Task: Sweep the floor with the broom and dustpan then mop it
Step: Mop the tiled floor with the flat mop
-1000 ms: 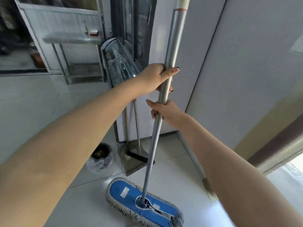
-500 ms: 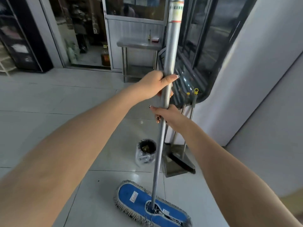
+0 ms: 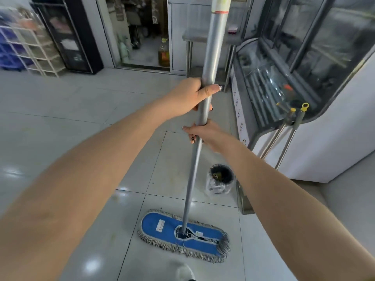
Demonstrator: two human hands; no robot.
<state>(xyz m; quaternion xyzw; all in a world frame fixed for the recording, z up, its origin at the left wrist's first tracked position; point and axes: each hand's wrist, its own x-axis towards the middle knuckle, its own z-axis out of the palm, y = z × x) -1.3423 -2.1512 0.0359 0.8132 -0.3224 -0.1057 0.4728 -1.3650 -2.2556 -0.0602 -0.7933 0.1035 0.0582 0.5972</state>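
Left hand (image 3: 190, 96) wraps the mop handle (image 3: 191, 179) w/ thumb laid across the front; right hand (image 3: 205, 134) grips the same pole just below, fingers curled round it. The pole runs down to the mop head (image 3: 162, 226), a blue pad w/ grey fringe, flat on the tile floor (image 3: 71, 110). Just beyond the mop head & slightly right sits a small lined bin (image 3: 220, 180); further right, two yellow-capped handles (image 3: 295, 126) lean on a glass-fronted cabinet (image 3: 274, 84). They're prob. the broom & dustpan, so sweeping looks done & mopping is the step in hand. Next move, I'd judge: push the pad fwd over open tile left of the mop head, keeping it flat & off the bin. Pole top is cut off; the handles' lower ends are mostly hidden behind the right forearm; shelves far left are blurred.
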